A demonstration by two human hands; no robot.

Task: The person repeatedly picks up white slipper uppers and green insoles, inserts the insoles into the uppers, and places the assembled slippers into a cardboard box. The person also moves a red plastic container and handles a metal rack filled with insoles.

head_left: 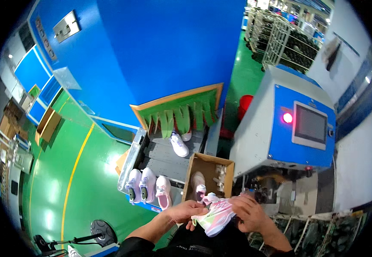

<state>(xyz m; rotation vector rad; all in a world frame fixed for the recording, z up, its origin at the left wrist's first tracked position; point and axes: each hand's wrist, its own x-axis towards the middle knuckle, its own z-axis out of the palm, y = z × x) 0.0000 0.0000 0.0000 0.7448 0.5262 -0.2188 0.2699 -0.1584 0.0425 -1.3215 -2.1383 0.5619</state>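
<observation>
A white sneaker with pink and pale green markings (pixel 215 217) is held in front of my body, tilted on its side. My left hand (pixel 186 212) grips one end of it, thumb on top. My right hand (pixel 249 213) has its fingers closed over the other end, partly covering it. Just beyond the held sneaker stands an open cardboard box (pixel 213 161) with another pale sneaker (pixel 198 183) and small white pieces (pixel 221 175) inside. To the left, a pinkish sneaker (pixel 163 190) and two lilac-white sneakers (pixel 147 185) stand at the conveyor's near end.
The grey conveyor (pixel 162 159) runs out from a large blue machine (pixel 173 47) through green strip flaps (pixel 166 122). A white sneaker (pixel 179 144) lies on it. A blue-grey control cabinet (pixel 280 115) stands at the right, a red bucket (pixel 245 106) behind it. Wire racks (pixel 276 43) stand farther back.
</observation>
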